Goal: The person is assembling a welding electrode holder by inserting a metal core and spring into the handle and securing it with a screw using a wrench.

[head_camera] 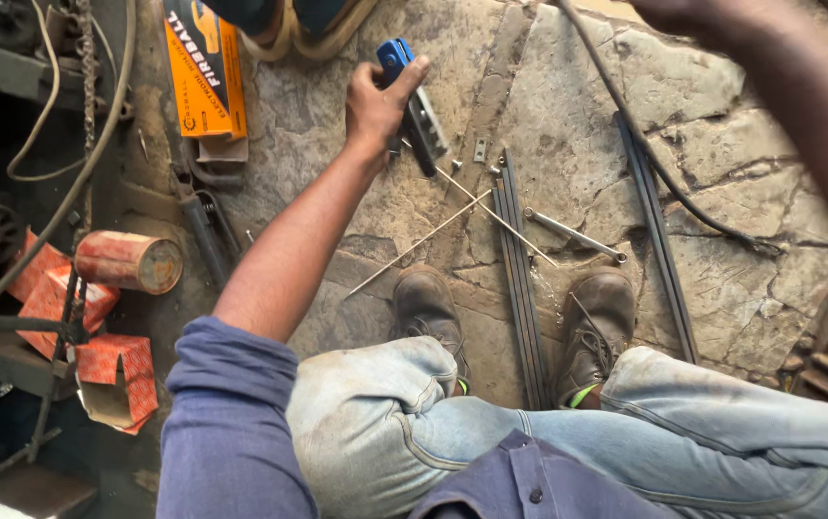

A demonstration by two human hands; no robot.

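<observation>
My left hand (375, 101) reaches down to the stone floor and grips a tool with a blue handle and a dark metal head (414, 106). Two thin welding rods (452, 226) lie crossed just below it. A bundle of dark flat steel bars (518, 279) runs between my two boots (428, 308). My right arm (798, 86) stretches across the top right corner, its hand mostly beyond the frame edge, so what it holds is hidden. A black cable (654, 163) trails from that side over the stones.
An orange box (204, 67) lies at top left, a rusty can (130, 261) and torn orange cartons (116, 370) at the left. A metal wrench (575, 235) lies by my right boot; another steel strip (659, 235) lies to the right. Machinery and wires crowd the left edge.
</observation>
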